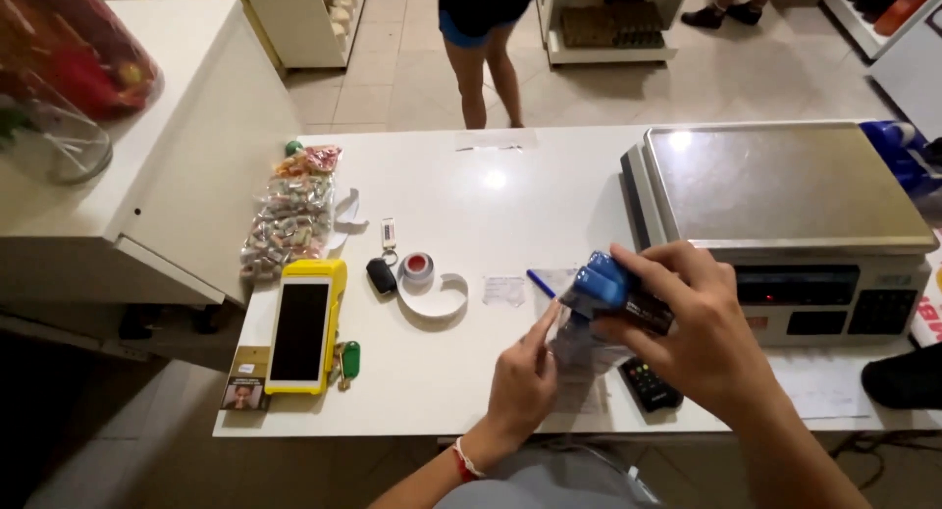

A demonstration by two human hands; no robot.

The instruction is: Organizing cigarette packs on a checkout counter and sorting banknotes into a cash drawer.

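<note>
- Above the near right part of a white counter (549, 205), the person's right hand (699, 332) is closed around a blue and black handheld device (613, 293), fingers wrapped over its top and side.
- The left hand (525, 381) sits just beside it, fingertips pinched on a piece of clear plastic wrap (579, 350) hanging under the device; a red band circles that wrist.
- Directly beneath the hands, a small black remote-like gadget (648, 383) and a sheet of paper (829, 386) lie on the counter, partly hidden by the hands.
- Just left of the device, a blue pen (541, 282) and a small paper slip (503, 290) lie flat.
- Behind the right hand stands a weighing scale (785, 190) with a steel platform and a button panel facing the person; the hand covers part of its left front corner.
- Farther left, 1 roll of tape with a red core (418, 266) trails a loose curl, touching a black car key fob (382, 274).
- Near the left edge, a yellow payment terminal (304, 324) lies face up with a dark screen; keys with a green tag (348, 360) rest just beside it, and a small box (245, 379) lies at its near left corner.
- Behind the terminal, a clear bag of wrapped sweets (289, 224) rests against a white cabinet (196, 146).
- Beyond the counter, another person's bare legs (488, 72) stand on a tiled floor.
</note>
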